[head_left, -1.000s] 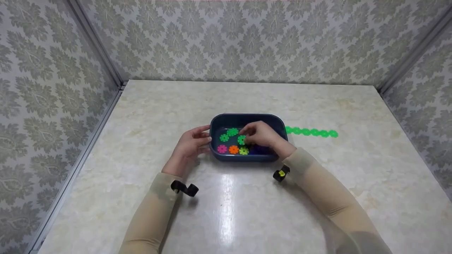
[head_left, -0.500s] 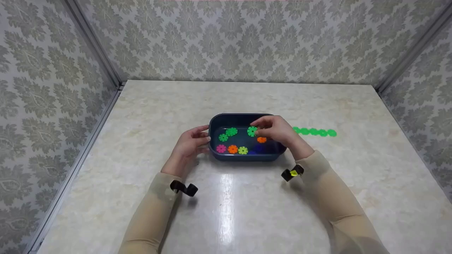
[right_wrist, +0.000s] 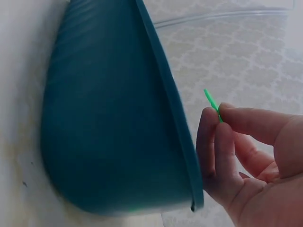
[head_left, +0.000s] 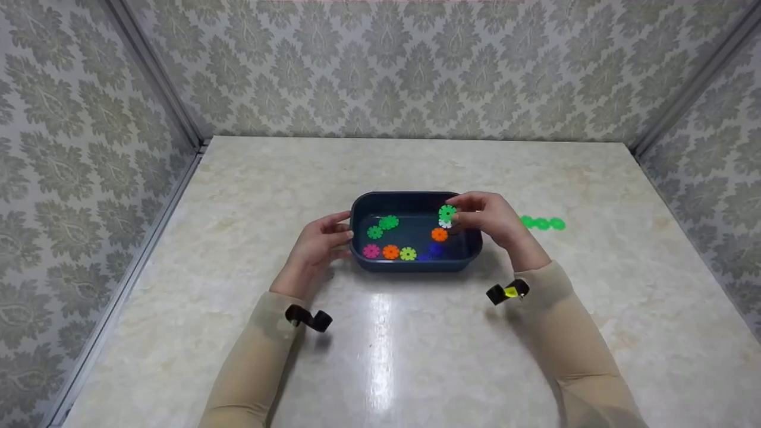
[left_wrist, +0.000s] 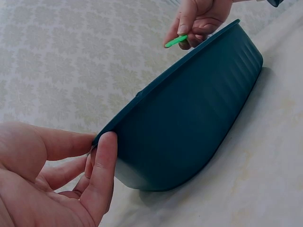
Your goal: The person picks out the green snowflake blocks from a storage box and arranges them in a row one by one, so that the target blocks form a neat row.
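At lower centre the tabletop (head_left: 428, 351) gives me free passage; mid-frame, the blue bin (head_left: 410, 267) bars a low path leftward for my right hand (head_left: 498, 221), with green discs (head_left: 541, 224) lying right of centre.

A bright green disc (head_left: 446, 213), flat and notched around its edge, stands right of centre in the head view, pinched between fingers (right_wrist: 255, 122) above the right end of an oblong dark blue tub (head_left: 392, 266), which sits upright near mid-frame.
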Demonstrator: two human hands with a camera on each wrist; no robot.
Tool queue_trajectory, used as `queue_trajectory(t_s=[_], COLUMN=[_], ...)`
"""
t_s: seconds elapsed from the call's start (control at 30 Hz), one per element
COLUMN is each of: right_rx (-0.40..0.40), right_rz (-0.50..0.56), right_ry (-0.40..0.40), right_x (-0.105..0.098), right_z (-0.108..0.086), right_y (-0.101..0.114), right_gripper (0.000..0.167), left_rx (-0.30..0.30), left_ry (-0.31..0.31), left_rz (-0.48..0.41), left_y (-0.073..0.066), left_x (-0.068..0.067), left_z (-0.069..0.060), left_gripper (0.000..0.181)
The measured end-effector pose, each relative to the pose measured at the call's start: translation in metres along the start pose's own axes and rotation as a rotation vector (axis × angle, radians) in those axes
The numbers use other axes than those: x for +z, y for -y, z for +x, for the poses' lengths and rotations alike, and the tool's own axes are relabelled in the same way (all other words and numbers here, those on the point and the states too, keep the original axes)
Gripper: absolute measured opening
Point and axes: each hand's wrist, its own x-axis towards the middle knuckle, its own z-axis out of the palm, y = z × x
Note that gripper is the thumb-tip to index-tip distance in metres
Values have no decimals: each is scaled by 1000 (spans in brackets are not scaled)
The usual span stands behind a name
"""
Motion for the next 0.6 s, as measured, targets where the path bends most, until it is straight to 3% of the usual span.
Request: queue_trajectory(t_s=[0.3,0.6], right_rx=[16,21], right_rz=[38,95], right_ry=[-80,-111], right_x=[-23,-50], right_z=[-3,-9], right_y=[-6,-17], right_gripper=[41,46], left_rx=[-10,2], left_ry=[-10,27], left_rz=[-5,7], left_y=[-1,-1], left_x=[0,-1], left_z=[0,-1], left_gripper=[53,55])
